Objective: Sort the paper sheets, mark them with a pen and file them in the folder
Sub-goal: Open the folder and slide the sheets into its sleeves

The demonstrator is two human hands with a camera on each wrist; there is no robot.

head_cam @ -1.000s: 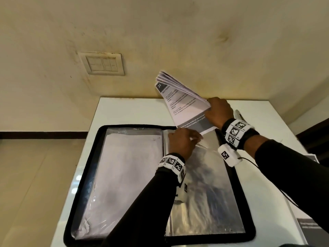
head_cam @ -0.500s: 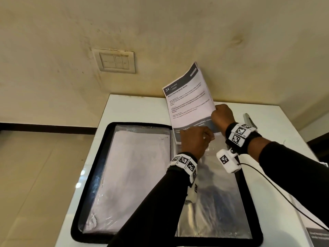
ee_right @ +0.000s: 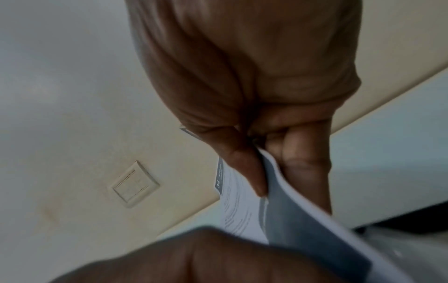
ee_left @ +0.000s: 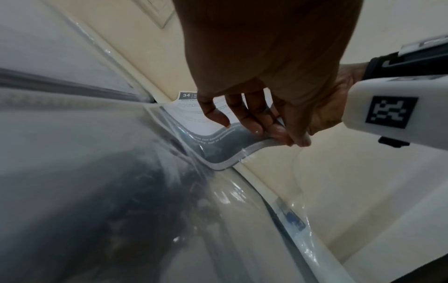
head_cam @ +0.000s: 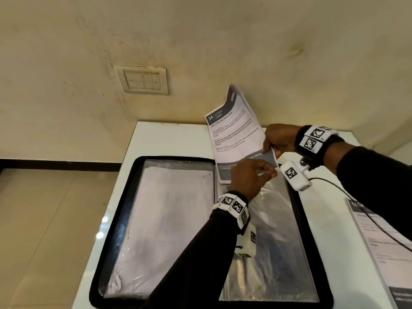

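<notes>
A black zip folder point(head_cam: 104, 253) lies open on the white table point(head_cam: 169, 139). Its left sleeve holds white paper. My right hand point(head_cam: 269, 148) pinches the lower right corner of a stack of printed sheets point(head_cam: 234, 134) headed "34", thumb on the front point(ee_right: 264, 168). The stack stands tilted with its bottom edge at the mouth of the clear right sleeve point(head_cam: 274, 241). My left hand point(head_cam: 264, 172) pinches the sleeve's top edge point(ee_left: 227, 153) and lifts it, and the sheets point(ee_left: 194, 114) show beneath the plastic. The left fingers point(ee_left: 254, 122) lie on top of the plastic.
Another printed sheet point(head_cam: 383, 241) lies at the table's right edge, under a black cable point(head_cam: 356, 204) from my right wrist. The wall with a switch plate point(head_cam: 143, 80) stands right behind the table. Beige floor lies to the left.
The right hand turned the fanned, tilted stack so that its front faces me, then brought its bottom edge down to the right sleeve's mouth. The left hand stayed at the sleeve's top edge.
</notes>
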